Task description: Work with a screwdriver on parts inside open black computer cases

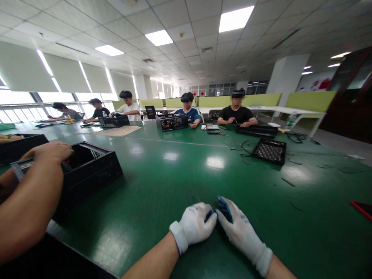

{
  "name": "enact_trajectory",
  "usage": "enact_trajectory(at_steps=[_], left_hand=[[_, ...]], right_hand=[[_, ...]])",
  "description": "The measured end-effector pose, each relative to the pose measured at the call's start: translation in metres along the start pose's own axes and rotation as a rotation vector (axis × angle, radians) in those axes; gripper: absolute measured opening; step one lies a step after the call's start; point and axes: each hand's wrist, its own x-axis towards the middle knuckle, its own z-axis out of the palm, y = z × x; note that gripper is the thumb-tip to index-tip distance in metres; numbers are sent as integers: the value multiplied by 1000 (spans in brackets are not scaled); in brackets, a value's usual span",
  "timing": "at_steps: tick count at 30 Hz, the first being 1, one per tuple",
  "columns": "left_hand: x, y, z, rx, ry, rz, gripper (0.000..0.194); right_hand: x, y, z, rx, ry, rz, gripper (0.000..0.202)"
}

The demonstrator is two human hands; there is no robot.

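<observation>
My left hand [195, 224], in a white glove with a blue palm side, rests low over the green table [151, 201]. Its fingers curve loosely, the thumb is apart from them, and no object shows in it. Close by on the right, my right hand [240, 226] wears a matching glove. Its fingers reach forward, with a gap between thumb and forefinger, and I see nothing held. The two thumbs meet or nearly meet. Nearest on the left stands a black computer case [95, 170], with another person's bare hand [54, 151] over its open top.
A black tray [270, 151] lies to the right, near loose cables [245, 149]. Across the table, people work by an open computer case [173, 122] and a flat black panel [257, 131]. A red edge [362, 209] shows at far right; a bottle [290, 121] stands behind.
</observation>
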Motion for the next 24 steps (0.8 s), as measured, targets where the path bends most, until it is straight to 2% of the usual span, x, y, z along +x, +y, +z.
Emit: enact_trajectory(at_steps=[15, 24], left_hand=[[-2, 0, 0, 3, -17, 2, 33], [-8, 1, -4, 36, 4, 17, 33]], right_hand=[[-2, -1, -3, -26, -28, -20, 67], [-1, 4, -1, -32, 9, -38, 66]])
